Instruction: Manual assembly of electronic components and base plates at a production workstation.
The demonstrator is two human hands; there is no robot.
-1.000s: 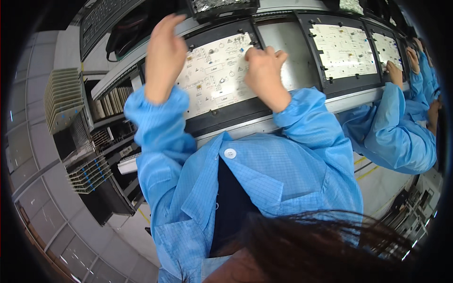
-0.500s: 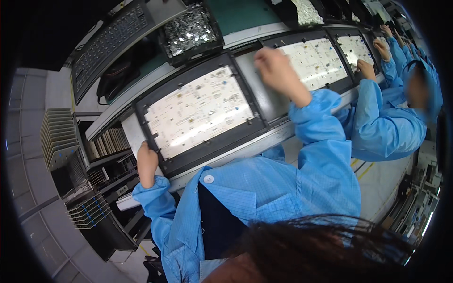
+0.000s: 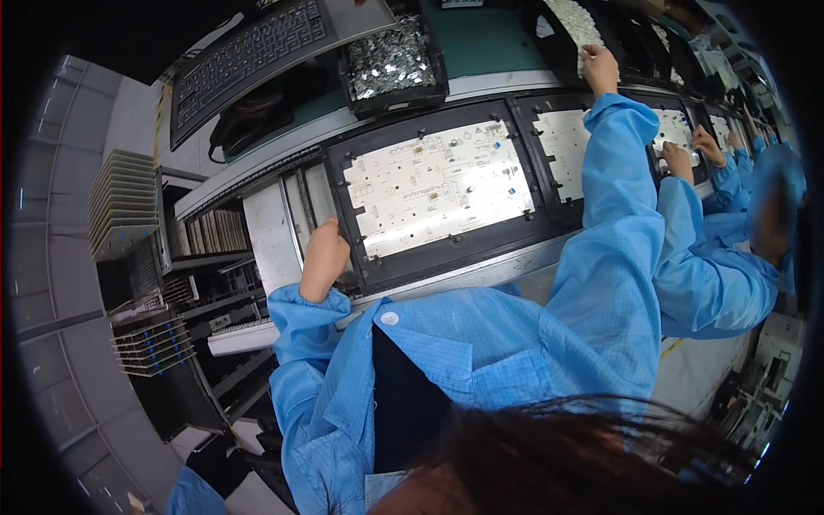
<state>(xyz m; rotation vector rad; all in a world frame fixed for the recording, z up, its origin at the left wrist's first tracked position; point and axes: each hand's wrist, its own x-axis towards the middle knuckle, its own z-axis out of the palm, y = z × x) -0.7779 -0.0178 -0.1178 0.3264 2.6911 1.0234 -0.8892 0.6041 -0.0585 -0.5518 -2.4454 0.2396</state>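
My left hand [image 3: 325, 261] is at the left edge of a black carrier frame [image 3: 390, 273], its fingers curled against that edge. Inside the frame lies a white circuit board [image 3: 438, 193] dotted with small components, some of them blue. My right hand [image 3: 599, 70] is stretched out to the far side, over the edge of a dark bin of small white parts [image 3: 577, 24]. Its fingers are drawn together; whatever is between them is too small to make out. Beneath my right forearm, a second framed white board [image 3: 560, 142] sits against the first frame and is partly covered.
Beyond the rail stand a black bin of shiny metal pieces [image 3: 390, 64] and a keyboard [image 3: 253, 64]. Racks of upright boards [image 3: 124, 206] are at the left. A co-worker in a blue smock [image 3: 721, 283] works close on my right, hands over another board.
The near frame has slid right along the rail, closing the gap to the second frame, and my left hand moved with it. My right hand went from above that gap to the white-parts bin.
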